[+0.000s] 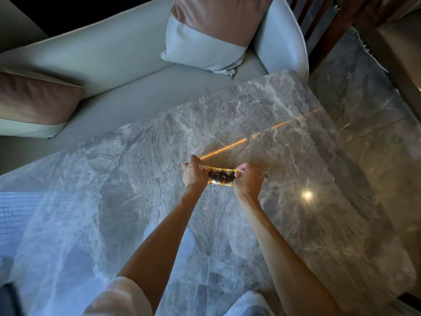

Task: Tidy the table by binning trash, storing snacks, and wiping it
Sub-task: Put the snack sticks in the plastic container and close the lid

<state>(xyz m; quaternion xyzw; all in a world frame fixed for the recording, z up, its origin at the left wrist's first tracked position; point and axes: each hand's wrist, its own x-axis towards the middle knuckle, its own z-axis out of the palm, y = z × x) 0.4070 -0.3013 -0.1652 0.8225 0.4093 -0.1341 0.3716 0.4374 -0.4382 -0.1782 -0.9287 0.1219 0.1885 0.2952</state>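
A small snack packet (pixel 221 176), yellow-edged with dark contents showing through a clear window, is held above the grey marble table (pixel 136 201) near its middle. My left hand (pixel 193 174) pinches the packet's left end. Its right end is gripped by my right hand (pixel 248 181). The packet is stretched flat between both hands, with its ends hidden under my fingers.
A pale grey sofa (pixel 109 71) runs along the table's far side, with a pink-and-grey cushion (pixel 205 37) and another cushion (pixel 34 101) at left. Dark wooden furniture (pixel 387 42) stands at the top right on a glossy marble floor (pixel 376 124).
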